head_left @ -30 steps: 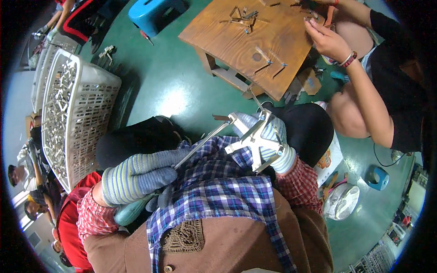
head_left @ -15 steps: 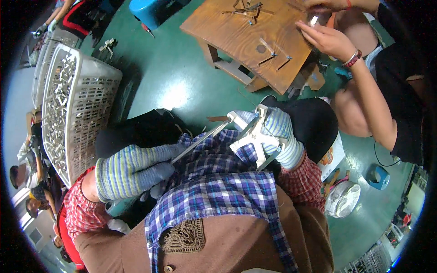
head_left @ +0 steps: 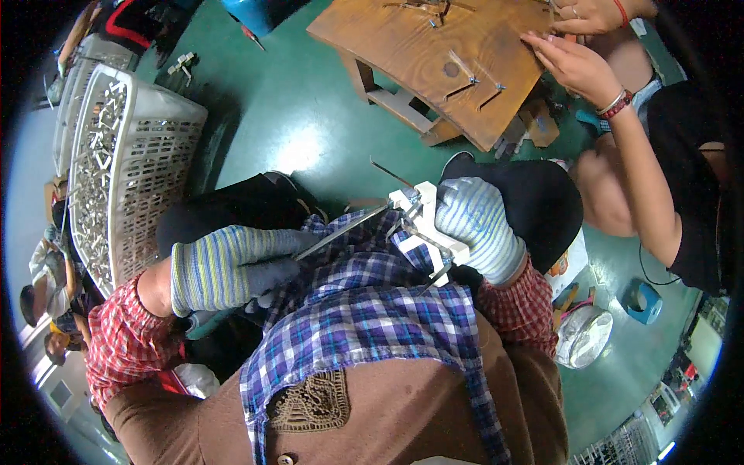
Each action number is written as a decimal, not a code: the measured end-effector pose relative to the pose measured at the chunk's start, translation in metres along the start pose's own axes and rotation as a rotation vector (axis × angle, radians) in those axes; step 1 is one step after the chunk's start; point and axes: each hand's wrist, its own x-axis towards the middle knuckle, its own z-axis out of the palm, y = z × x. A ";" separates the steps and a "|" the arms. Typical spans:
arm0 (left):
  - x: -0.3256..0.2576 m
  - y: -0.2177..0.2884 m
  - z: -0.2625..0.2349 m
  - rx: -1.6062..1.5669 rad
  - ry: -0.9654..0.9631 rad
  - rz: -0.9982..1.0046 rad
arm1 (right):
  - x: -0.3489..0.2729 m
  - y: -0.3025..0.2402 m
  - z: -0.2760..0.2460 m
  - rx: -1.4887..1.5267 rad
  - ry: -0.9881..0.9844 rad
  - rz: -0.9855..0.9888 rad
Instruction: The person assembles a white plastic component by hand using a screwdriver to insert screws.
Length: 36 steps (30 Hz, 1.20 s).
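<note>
Fingers of the left hand (head_left: 232, 267), in a striped glove, close around one end of a thin metal strip (head_left: 341, 231) that slants up toward the right. Gloved fingers of the right hand (head_left: 477, 225) wrap tightly over a small white frame (head_left: 422, 225) with metal rods, held above the lap, and the strip's far end meets it. Beyond stands a low wooden table (head_left: 434, 58) where another person's hands (head_left: 577, 66) work. White plastic baskets (head_left: 128, 167) of metal parts sit on the green floor at left.
</note>
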 end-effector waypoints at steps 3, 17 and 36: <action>0.007 -0.017 0.006 -0.142 0.023 0.033 | -0.001 -0.005 0.000 -0.048 -0.002 -0.053; 0.039 -0.033 0.014 0.137 0.267 0.313 | 0.002 -0.008 0.005 0.233 -0.079 -0.033; 0.031 -0.012 0.008 1.525 0.627 0.585 | -0.007 0.001 0.017 0.436 -0.061 -0.036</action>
